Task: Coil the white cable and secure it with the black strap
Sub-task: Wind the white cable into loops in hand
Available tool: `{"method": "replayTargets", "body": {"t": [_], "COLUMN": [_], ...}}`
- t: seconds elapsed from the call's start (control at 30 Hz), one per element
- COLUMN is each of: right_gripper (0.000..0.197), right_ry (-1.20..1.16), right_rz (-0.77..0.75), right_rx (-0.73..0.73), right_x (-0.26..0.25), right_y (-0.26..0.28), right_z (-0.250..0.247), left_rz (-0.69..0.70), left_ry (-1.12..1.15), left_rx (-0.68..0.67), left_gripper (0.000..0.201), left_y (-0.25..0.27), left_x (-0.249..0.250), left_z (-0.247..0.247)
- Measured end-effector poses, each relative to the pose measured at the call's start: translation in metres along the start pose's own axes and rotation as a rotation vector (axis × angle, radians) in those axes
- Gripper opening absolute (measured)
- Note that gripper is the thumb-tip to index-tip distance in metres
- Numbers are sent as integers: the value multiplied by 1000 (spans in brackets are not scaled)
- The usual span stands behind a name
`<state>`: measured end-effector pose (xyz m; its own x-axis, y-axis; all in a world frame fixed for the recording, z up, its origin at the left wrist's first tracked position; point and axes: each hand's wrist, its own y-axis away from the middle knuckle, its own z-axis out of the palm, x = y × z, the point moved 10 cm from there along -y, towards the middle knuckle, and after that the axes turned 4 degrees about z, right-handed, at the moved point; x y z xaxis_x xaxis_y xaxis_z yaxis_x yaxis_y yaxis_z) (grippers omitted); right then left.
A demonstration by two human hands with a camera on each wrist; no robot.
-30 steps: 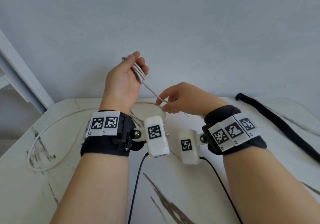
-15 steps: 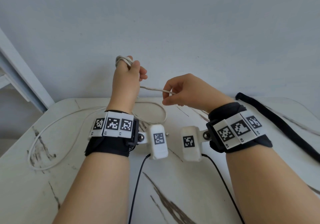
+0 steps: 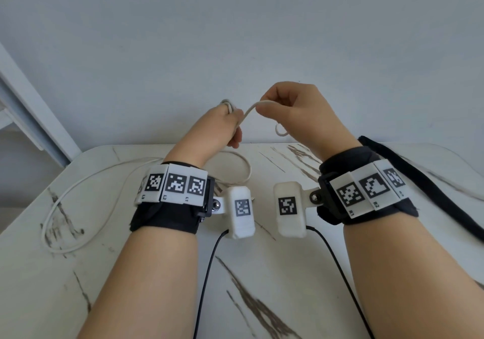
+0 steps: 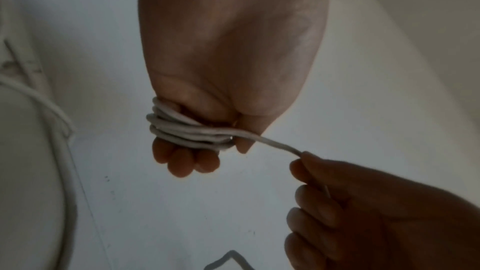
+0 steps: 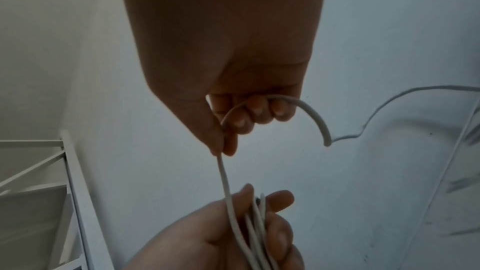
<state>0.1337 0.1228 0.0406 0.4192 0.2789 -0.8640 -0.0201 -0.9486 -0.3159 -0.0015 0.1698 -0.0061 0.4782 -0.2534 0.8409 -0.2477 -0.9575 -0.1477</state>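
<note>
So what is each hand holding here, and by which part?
Both hold the white cable. The left hand has coiled turns wound round its fingers; the right hand pinches the strand leading off the coil.

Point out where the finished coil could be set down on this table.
Bare marble table lies near the front edge, between the forearms, crossed only by two thin black leads. The left side is ringed by slack white cable; the right edge carries the black strap. Both are crowded.
</note>
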Motion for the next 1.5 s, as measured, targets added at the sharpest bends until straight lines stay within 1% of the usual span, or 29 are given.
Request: {"method": "replayTargets", "body": {"t": [0.13, 0.23, 0.3, 0.4, 0.5, 0.63, 0.77, 0.87, 0.9, 1.0, 1.1, 1.17, 1.2, 1.27, 1.4, 1.43, 1.5], "right_gripper": [15, 16, 13, 9, 9, 14, 23, 34, 33, 22, 12, 12, 15, 18, 18, 19, 20], "right_ry": [-18, 4, 17, 34, 39, 58, 102, 89, 73, 1, -133, -245, -281, -276, -32, 16, 60], "right_rz": [-18, -11, -7, -7, 1, 46, 122, 139, 139, 164, 224, 264, 280, 300, 265, 263, 264], "right_rx": [95, 183, 232, 293, 309, 295, 213, 161, 140, 47, -70, -132, -133, -64, 149, 175, 182], "right_x": [2, 7, 10, 13, 15, 23, 37, 40, 40, 40, 42, 41, 41, 43, 51, 53, 56], "right_y": [-1, -5, -6, -6, -6, -7, -11, -11, -11, -10, -9, -7, -7, -8, -13, -14, -13], "right_z": [-9, -19, -25, -34, -37, -32, -23, -17, -14, -3, 11, 18, 19, 11, -10, -13, -13], "left_rz": [-42, -26, -9, 24, 37, 49, 55, 20, 2, -51, -85, -97, -96, -77, -40, -37, -28], "left_ry": [-2, 42, 110, 177, 205, 289, 413, 452, 447, 420, 419, 455, 485, 556, 693, 735, 825], "left_rx": [-64, -139, -179, -231, -249, -187, -57, 57, 94, 184, 233, 244, 234, 182, 10, -37, -115], "left_gripper": [52, 64, 64, 55, 50, 48, 46, 43, 43, 44, 44, 44, 44, 44, 45, 46, 47], "left_y": [5, 9, 11, 13, 14, 12, 9, 9, 8, 5, 5, 5, 5, 4, 7, 8, 10], "left_x": [2, 6, 9, 15, 17, 17, 15, 8, 4, -9, -17, -20, -20, -18, -5, -1, 6], "left_z": [6, 13, 17, 22, 22, 13, -5, -19, -22, -30, -33, -35, -35, -32, -15, -10, -2]}}
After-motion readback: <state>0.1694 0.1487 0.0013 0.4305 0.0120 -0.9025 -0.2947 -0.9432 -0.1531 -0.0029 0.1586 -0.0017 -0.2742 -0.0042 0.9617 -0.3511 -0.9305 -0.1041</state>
